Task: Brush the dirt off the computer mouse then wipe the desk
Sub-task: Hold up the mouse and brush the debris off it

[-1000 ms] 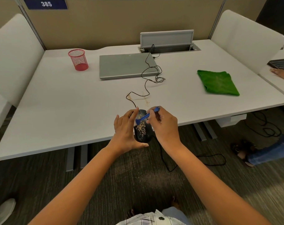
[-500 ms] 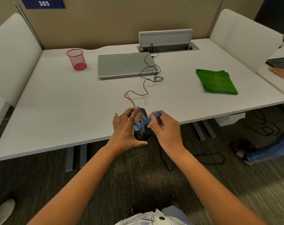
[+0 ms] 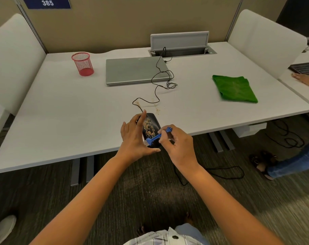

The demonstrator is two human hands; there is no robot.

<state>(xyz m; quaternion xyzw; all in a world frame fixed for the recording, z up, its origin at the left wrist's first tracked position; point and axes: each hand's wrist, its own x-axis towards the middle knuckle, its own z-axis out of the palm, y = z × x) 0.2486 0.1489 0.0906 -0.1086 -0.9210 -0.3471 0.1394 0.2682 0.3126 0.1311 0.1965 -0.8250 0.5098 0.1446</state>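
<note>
A black computer mouse (image 3: 151, 123) speckled with brown dirt is held tilted at the front edge of the white desk (image 3: 79, 110). My left hand (image 3: 135, 138) grips its left side and underside. My right hand (image 3: 178, 144) pinches a small blue brush (image 3: 158, 136), whose white bristles touch the near end of the mouse. The mouse's black cord (image 3: 159, 82) snakes back over the desk. Brown crumbs (image 3: 156, 107) lie on the desk just behind the mouse. A folded green cloth (image 3: 235, 89) rests on the desk at the right.
A shut grey laptop (image 3: 136, 69) and a red mesh cup (image 3: 82, 63) stand at the back. Behind the laptop a cable hatch (image 3: 181, 45) is flipped up. Another person's hand (image 3: 305, 80) and legs (image 3: 288, 165) are at the right. Cables (image 3: 212, 172) trail on the carpet.
The brush has slid down the mouse from its middle to its near end. The mouse is tipped up more, so its dirty top shows fully.
</note>
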